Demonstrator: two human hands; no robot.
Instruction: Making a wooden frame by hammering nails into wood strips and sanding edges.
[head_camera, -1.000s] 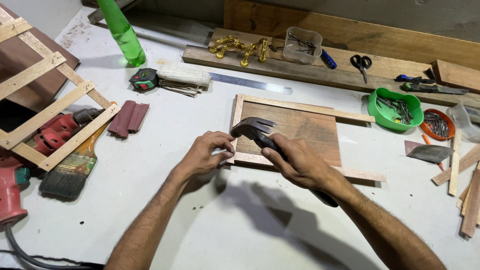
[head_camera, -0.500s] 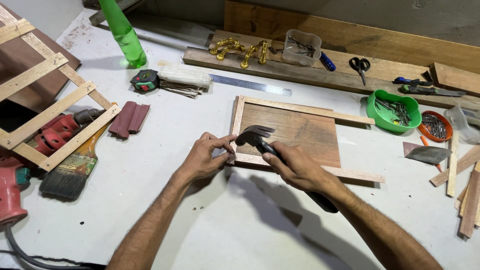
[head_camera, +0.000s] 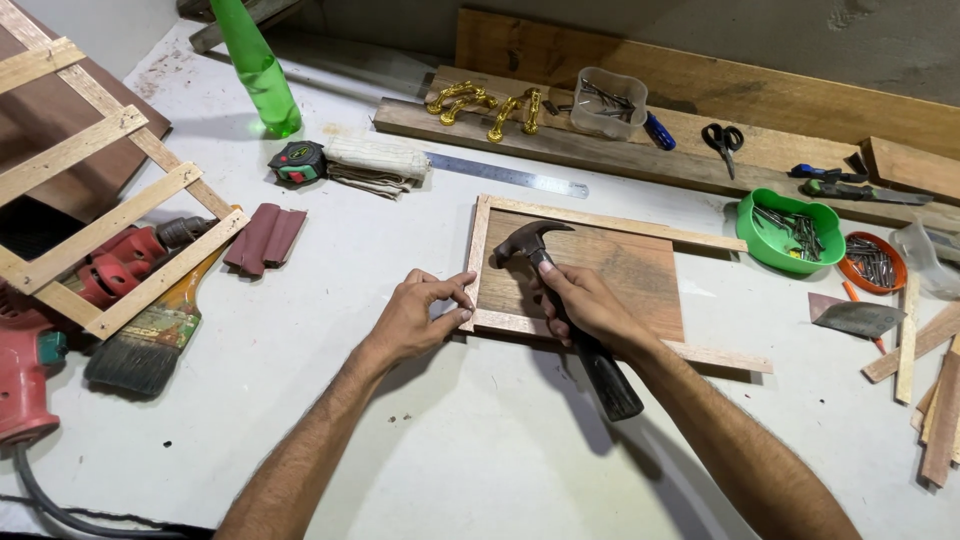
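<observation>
Gripping a claw hammer (head_camera: 560, 300) high on its handle, the right hand (head_camera: 590, 305) holds the steel head just above the near-left part of a small wooden panel (head_camera: 620, 275) edged with pale strips. That panel lies on the white table (head_camera: 420, 450) at the middle of the view. At nine o'clock from the hammer head, the left hand (head_camera: 420, 320) pinches thumb and forefinger together at the panel's near-left corner; it may hold a small nail, but the spot is too small to tell.

At two o'clock from the panel sits a green bowl (head_camera: 790, 235) of nails. At twelve o'clock a steel ruler (head_camera: 510, 175) lies along a plank. At ten o'clock stands a green bottle (head_camera: 255, 70), with a tape measure (head_camera: 298, 163) near it. At nine o'clock lie a paintbrush (head_camera: 150, 335) and a slatted wooden frame (head_camera: 90, 190).
</observation>
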